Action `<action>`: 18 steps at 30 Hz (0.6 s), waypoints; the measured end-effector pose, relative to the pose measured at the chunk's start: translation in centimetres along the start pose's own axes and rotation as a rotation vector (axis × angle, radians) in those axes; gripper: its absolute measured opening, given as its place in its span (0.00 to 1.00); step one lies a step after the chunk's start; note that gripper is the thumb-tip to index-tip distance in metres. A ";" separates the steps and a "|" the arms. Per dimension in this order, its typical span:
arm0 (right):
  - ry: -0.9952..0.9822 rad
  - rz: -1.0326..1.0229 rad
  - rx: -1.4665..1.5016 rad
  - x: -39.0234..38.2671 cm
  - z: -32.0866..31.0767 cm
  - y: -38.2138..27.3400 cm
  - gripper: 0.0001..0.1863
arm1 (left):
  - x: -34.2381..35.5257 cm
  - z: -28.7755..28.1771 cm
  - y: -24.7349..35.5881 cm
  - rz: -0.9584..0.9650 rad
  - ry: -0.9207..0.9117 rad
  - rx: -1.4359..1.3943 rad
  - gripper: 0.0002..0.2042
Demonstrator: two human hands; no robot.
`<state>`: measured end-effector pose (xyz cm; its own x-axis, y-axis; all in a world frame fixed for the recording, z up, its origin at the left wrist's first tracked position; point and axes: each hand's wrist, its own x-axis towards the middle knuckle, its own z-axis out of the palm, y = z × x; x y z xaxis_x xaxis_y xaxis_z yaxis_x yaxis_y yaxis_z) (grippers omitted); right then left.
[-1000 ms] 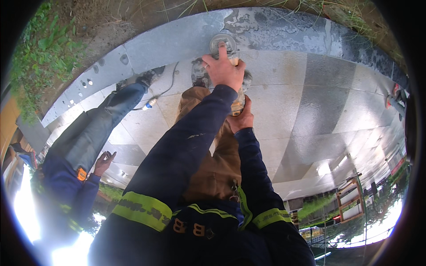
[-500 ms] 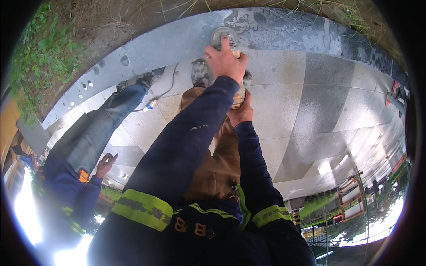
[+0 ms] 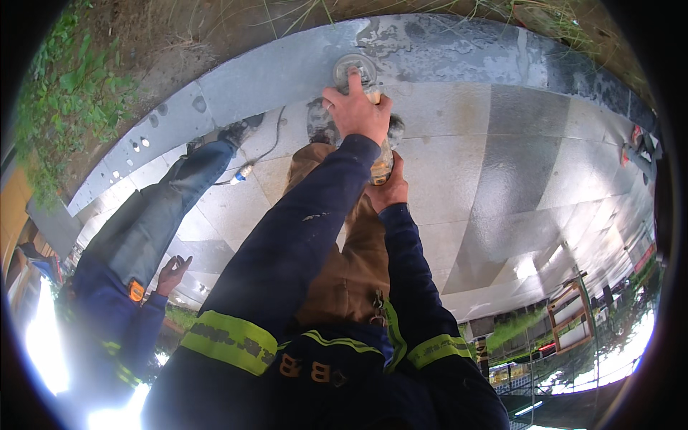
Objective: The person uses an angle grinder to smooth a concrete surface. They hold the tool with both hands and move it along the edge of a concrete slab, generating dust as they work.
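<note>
Both of my hands are on an angle grinder (image 3: 382, 166) with a yellow and grey body. My left hand (image 3: 357, 115) wraps over its front end, one finger stretched forward over the head. Around the rear of the body, my right hand (image 3: 391, 188) is closed. The round guard or disc end (image 3: 342, 72) rests over the grey stone curb (image 3: 279, 66), near its inner edge. Smooth, even grey shows on the curb to the left of the grinder, and blotchy, patchy grey to its right. My forearms and left hand hide much of the tool.
A co-worker in jeans (image 3: 154, 208) stands at the left, one hand (image 3: 173, 274) hanging free. A cable with a blue and white connector (image 3: 244, 173) lies on the paving slabs (image 3: 444, 165) beside them. Soil (image 3: 168, 50) and plants (image 3: 72, 86) border the curb. My boot (image 3: 322, 118) is close behind the grinder.
The grinder and both my hands have shifted slightly toward me, the head also a little left along the curb. The grip stays the same. The co-worker's hand has moved slightly.
</note>
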<state>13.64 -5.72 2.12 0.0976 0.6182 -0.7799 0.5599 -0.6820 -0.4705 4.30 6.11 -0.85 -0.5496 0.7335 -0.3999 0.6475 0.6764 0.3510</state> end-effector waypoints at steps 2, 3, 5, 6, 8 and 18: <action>0.022 0.051 -0.012 0.1 -0.1 -0.1 0.44 | 0.1 0.1 0.2 0.087 0.034 -0.041 0.38; 0.033 0.004 0.013 0.1 -0.1 -0.1 0.44 | 0.2 0.1 0.4 0.104 -0.033 -0.061 0.38; 0.058 -0.032 0.026 0.4 -0.3 -0.3 0.45 | 0.4 0.2 0.7 0.112 0.021 -0.048 0.38; 0.024 0.032 -0.005 0.4 -0.3 -0.4 0.45 | 0.6 0.2 0.8 0.175 0.076 -0.085 0.37; 0.021 -0.039 -0.015 0.3 -0.4 -0.6 0.45 | 0.6 0.3 1.0 0.129 0.044 -0.056 0.37; 0.031 0.013 0.042 0.5 -0.3 -1.4 0.43 | 0.9 -0.1 1.2 0.114 0.050 -0.069 0.36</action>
<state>13.13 -4.34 2.48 0.1304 0.6203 -0.7735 0.5234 -0.7057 -0.4776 4.57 7.57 -0.67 -0.5008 0.8074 -0.3119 0.6708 0.5898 0.4497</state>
